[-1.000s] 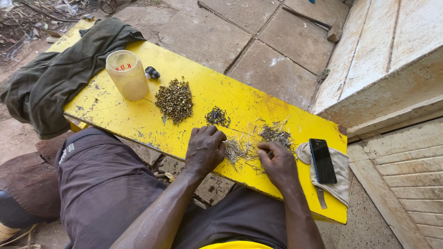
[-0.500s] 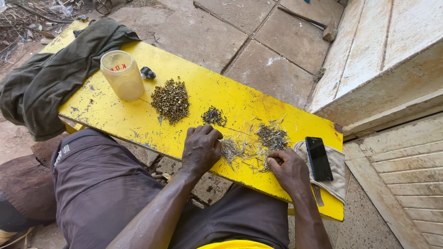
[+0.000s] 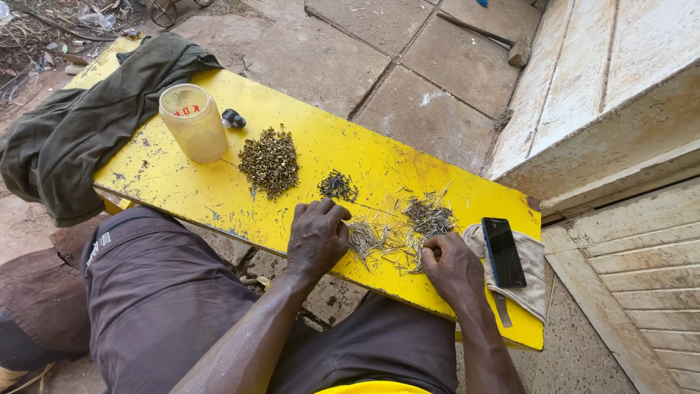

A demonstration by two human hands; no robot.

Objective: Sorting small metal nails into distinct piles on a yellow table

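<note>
A yellow board lies across my lap. My left hand rests knuckles-up on the board with its fingers curled, touching scattered thin nails. My right hand sits to the right of that scatter, fingers curled down onto the nails; whether it pinches any is hidden. A dark heap of nails lies just above my right hand. A small dark pile sits above my left hand, and a larger brassy pile lies farther left.
A translucent plastic jar stands left on the board beside a small dark object. A dark green cloth drapes the left end. A black phone lies on a beige cloth at the right end. Stone paving and a wooden step surround.
My right hand has slid a little right and down, away from the nail scatter's middle. My left hand stays almost in place. The view has shifted slightly.
</note>
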